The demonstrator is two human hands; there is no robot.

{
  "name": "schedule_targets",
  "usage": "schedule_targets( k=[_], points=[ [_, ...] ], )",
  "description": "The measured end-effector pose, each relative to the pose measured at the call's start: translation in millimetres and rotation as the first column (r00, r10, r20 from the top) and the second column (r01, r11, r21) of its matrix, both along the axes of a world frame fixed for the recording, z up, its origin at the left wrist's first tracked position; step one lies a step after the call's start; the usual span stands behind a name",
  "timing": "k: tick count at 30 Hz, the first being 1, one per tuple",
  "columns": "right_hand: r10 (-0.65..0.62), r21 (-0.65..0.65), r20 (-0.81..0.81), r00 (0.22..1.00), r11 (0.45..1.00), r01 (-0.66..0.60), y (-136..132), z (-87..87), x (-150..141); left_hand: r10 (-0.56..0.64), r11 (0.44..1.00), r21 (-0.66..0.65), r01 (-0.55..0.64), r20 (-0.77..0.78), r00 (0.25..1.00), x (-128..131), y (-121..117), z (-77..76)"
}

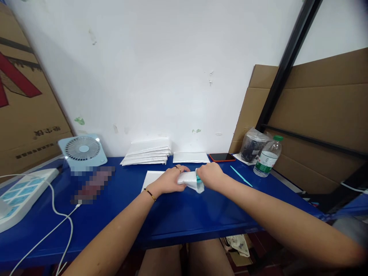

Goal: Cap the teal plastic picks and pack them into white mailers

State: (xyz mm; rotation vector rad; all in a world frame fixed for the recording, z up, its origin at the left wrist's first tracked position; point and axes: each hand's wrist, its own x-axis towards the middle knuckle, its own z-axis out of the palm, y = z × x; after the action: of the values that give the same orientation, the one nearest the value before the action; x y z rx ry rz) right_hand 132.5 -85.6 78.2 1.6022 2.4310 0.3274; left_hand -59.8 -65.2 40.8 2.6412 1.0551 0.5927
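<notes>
My left hand (pixel 173 180) is wrapped round a small white padded mailer (pixel 188 178) that lies sideways just above the table. My right hand (pixel 211 176) is closed at the mailer's right end. A teal object (pixel 198 178) shows at that mouth, under the right fingers; most of it is hidden, so its kind cannot be told. Behind my left wrist a flat white mailer (pixel 151 178) lies on the table, partly covered by the hand. A thin teal stick (pixel 240 175) lies on the table to the right of my right hand.
On the blue table (pixel 198 214), a stack of white mailers (pixel 146 152), another white mailer (pixel 191 157) and a phone (pixel 222 157) lie by the wall. A bottle (pixel 268 157) and bagged dark item (pixel 251 147) stand right; a fan (pixel 83 149) and power strip (pixel 25 195) are left.
</notes>
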Motion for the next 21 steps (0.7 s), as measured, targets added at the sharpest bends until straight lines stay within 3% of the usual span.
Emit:
schedule_targets(
  k=[4,6,8,12,16,19,21],
  points=[
    [0.034,0.046,0.041,0.999,0.998,-0.036,-2.8,13.2,-12.6,0.16,0.976,0.165,-0.139,-0.121,0.98,8.7,-10.0,-10.1],
    [0.055,0.01,0.066,0.996,0.998,-0.056,-2.8,23.3,-16.6,0.222,0.961,0.186,-0.205,-0.078,0.972,11.9,-13.4,-14.0],
    [0.079,-0.018,0.087,0.993,0.997,-0.078,-1.1,39.3,-21.7,0.212,0.968,0.126,-0.215,0.035,0.977,17.1,-14.0,-14.5],
    [0.128,-0.125,0.108,0.986,0.986,-0.114,8.3,88.9,-34.1,0.135,0.991,-0.065,-0.119,0.377,0.916,31.9,-7.7,-5.2],
    [0.17,-0.15,-0.085,0.982,0.972,-0.181,14.9,140.1,-34.8,0.119,0.984,-0.181,0.004,0.662,0.74,40.9,-1.7,8.4],
    [0.242,-0.149,-0.3,0.923,0.944,-0.295,13.4,162.3,-20.9,0.126,0.966,-0.238,0.101,0.775,0.62,39.4,-0.9,16.2],
    [0.288,-0.189,-0.403,0.869,0.902,-0.387,13.4,166.3,-7.7,0.121,0.941,-0.277,0.193,0.81,0.574,36.1,-0.5,18.9]
  ],
)
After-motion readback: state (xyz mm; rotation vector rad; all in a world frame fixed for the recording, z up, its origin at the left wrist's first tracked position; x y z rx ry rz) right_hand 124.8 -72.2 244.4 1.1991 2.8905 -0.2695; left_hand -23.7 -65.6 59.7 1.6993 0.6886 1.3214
